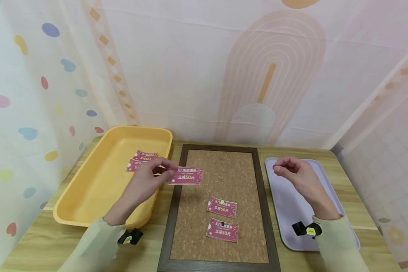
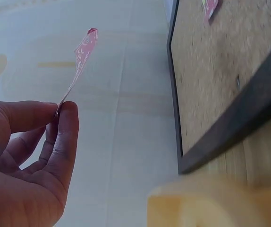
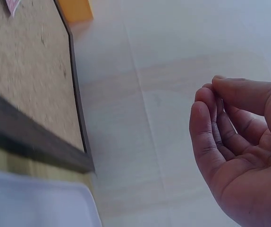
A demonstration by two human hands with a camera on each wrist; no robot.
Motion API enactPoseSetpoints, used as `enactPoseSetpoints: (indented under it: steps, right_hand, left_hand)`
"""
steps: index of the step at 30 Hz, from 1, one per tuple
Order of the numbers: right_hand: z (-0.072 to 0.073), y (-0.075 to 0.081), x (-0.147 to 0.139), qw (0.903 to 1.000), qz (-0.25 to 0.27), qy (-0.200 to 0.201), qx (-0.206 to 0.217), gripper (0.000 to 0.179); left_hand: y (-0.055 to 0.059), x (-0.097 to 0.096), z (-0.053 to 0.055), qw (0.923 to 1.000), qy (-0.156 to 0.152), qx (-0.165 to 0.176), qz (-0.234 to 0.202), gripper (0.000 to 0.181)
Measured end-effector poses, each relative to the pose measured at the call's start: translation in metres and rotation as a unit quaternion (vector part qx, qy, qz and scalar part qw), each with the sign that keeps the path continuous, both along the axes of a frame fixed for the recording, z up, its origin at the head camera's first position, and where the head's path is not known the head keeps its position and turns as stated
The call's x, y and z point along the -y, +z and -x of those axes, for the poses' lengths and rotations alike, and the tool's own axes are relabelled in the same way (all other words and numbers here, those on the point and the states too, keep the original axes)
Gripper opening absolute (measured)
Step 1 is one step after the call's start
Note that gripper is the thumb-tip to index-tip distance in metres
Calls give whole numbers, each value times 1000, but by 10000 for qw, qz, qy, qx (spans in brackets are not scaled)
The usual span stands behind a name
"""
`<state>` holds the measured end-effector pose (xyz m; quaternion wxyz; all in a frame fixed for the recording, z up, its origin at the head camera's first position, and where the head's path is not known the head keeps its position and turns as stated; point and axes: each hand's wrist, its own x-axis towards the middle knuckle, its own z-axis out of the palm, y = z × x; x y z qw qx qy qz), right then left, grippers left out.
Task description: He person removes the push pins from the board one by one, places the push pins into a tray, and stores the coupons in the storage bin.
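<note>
1. My left hand point(image 1: 147, 181) pinches a coupon point(image 1: 190, 176) between its fingers, which hide one end.
2. My right hand's point(image 1: 303, 182) fingers pinch a red speck point(image 1: 274, 167), perhaps a pin, mostly hidden.
3. Between both hands' fingers lies the corkboard point(image 1: 221, 189).

The head camera looks forward and down; close wrist views share the corkboard's point(image 1: 224, 186) surface.

Held coupon point(image 1: 187, 176), two pinned coupons point(image 1: 222, 207): "无门槛优惠券", "立减50元".
</note>
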<state>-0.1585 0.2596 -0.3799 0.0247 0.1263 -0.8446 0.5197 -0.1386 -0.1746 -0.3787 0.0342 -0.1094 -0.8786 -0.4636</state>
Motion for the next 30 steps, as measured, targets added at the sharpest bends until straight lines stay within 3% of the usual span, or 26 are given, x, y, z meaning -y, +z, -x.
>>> enactPoseSetpoints:
  steps: [8, 15, 23, 30]
  right_hand:
    - [3, -5, -25, 9999, 53, -39, -91, 19]
    - [7, -9, -42, 9999, 81, 57, -47, 20]
    - [12, -4, -53, 9995, -291, 59, 136, 19]
    - [17, 1, -58, 9983, -586, 58, 26, 17]
  left_hand:
    - [9, 35, 3, 9997, 130, -120, 168, 14]
    - [14, 67, 8, 9996, 183, 208, -10, 20]
    - [16, 99, 29, 9984, 38, 536, -177, 26]
    - [9, 124, 44, 9963, 20, 826, -229, 29]
